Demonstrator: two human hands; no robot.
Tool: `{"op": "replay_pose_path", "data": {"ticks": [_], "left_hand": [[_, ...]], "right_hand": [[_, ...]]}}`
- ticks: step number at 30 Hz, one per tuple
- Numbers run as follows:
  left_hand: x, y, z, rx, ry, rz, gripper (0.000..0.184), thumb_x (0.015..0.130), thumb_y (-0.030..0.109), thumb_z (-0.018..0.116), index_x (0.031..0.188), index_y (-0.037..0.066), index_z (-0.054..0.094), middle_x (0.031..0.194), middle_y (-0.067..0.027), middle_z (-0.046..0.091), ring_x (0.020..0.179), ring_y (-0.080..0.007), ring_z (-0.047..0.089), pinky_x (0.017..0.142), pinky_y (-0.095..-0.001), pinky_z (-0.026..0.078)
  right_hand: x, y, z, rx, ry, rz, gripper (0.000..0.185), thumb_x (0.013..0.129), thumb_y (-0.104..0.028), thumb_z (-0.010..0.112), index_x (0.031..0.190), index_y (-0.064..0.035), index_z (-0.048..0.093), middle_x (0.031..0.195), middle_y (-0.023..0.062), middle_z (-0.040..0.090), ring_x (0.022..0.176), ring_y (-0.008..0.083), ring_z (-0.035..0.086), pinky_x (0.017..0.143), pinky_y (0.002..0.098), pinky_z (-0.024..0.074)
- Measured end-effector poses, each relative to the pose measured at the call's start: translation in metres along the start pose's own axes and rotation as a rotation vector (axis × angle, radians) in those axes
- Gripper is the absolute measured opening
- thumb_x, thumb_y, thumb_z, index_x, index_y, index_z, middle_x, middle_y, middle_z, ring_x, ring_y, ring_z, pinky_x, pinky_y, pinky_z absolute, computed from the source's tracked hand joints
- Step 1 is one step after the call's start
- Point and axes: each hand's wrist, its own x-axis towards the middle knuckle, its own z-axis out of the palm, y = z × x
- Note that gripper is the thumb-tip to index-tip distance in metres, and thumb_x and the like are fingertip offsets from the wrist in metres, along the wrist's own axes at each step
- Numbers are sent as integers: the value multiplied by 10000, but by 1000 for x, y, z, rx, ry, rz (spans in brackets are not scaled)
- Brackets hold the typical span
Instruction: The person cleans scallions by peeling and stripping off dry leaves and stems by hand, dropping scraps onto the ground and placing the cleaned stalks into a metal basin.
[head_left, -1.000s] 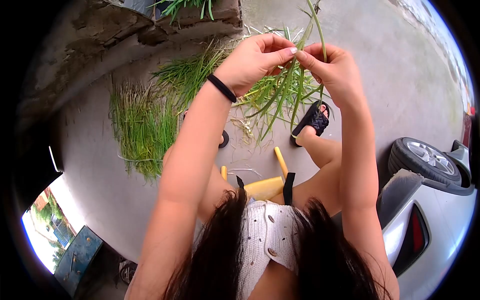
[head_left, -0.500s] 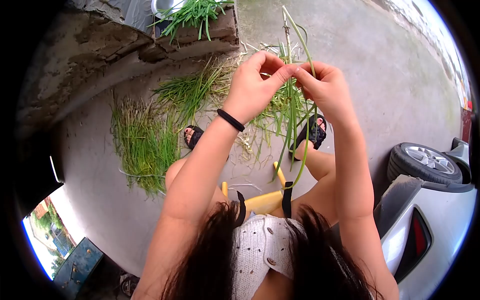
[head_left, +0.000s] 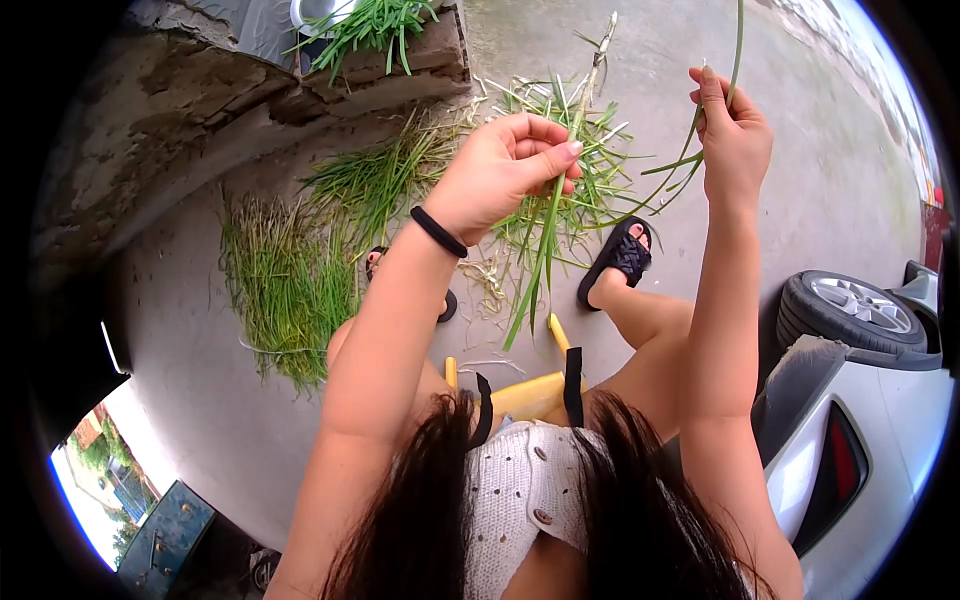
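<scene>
My left hand point(head_left: 515, 170) is closed, thumb against fingers, round a chive stalk point(head_left: 590, 90). Its pale base points up and away, while flat green leaves point(head_left: 535, 265) trail down toward my knees. Farther right and higher, my right hand point(head_left: 735, 140) pinches a long, thin green chive leaf point(head_left: 740, 45). One part of that leaf runs up out of view, and bent green ends hang below the fingers on the left. Beneath my left hand, loose chive leaves and pale trimmings point(head_left: 600, 165) are scattered over the concrete.
Two chive heaps lie on the ground at left, a large one point(head_left: 285, 290) and a smaller one point(head_left: 375, 180). More chives point(head_left: 375, 30) hang over a white bowl point(head_left: 318, 12) on a ledge point(head_left: 425, 70). A yellow stool point(head_left: 530, 395) is between my legs; a wheel point(head_left: 850, 315) and a silver car part point(head_left: 870, 450) are at right.
My hands were together over the chives and are now apart. The right moved up and right with a green leaf; the left kept the stalk, now tilted.
</scene>
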Motion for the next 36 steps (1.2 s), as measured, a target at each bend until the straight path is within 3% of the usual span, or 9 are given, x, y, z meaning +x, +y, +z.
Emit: {"op": "replay_pose_path", "data": {"ticks": [6,9,22,25,36], "left_hand": [[5,-6,1,-8,-36,-4,191,855,164,606,979,41,529,834,-44,610,734,-93,590,618,-177,439],[8,-8,0,-24,-56,21,168,861,158,595,966,42,533,831,-43,609,733,-94,591,612,-175,436],[8,-7,0,-32,-28,-6,118,870,147,571,931,49,549,825,-43,612,730,-103,598,655,-202,472],[8,-6,0,-33,-38,-10,120,875,154,563,934,50,550,823,-42,612,728,-100,597,649,-203,469],[6,0,-1,-125,-89,-4,163,891,144,528,987,15,558,811,-41,608,716,-101,580,664,-211,468]], "right_hand": [[-28,-19,16,12,-364,178,280,829,-229,646,1001,-8,644,728,-4,584,541,12,404,463,165,294],[-35,-19,22,11,-595,231,259,816,-208,660,964,4,643,695,-13,573,539,15,406,460,170,299],[-40,-11,29,-60,-577,106,169,853,-137,597,917,17,623,631,-36,518,534,25,402,473,189,321],[-40,-13,29,-64,-562,119,150,841,-97,589,923,18,640,645,-13,564,553,37,440,485,210,359],[-45,-10,36,-137,-424,-59,157,856,-123,567,895,24,605,636,9,548,572,59,434,503,234,356]]}}
